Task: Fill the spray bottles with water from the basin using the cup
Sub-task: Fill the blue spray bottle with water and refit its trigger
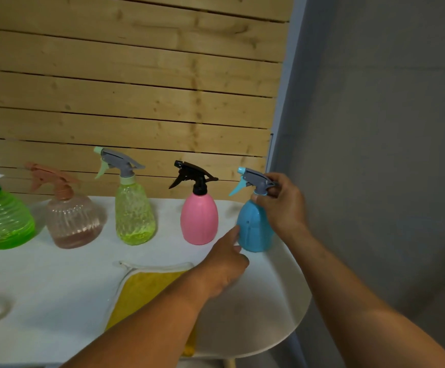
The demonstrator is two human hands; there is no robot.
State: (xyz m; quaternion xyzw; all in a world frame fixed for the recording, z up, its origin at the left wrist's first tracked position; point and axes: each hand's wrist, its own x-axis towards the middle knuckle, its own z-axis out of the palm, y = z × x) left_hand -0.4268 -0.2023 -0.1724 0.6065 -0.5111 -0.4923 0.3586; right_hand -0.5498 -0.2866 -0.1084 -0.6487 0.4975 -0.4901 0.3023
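Blue bottle [254,229]: far right on tabletop [269,288]. My right hand [282,205], fingers clamped on its collar; left hand [224,266], fingers apart, steadying the base. Advice: brace body, twist head off upright.

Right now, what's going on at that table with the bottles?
A person is working on the blue spray bottle at the right end of a row of five on the white table. The right hand grips its grey sprayer head at the neck, and the left hand touches the bottle's lower side. The pink bottle, yellow-green bottle, clear pinkish bottle and green bottle stand untouched. A yellow cloth lies in front.
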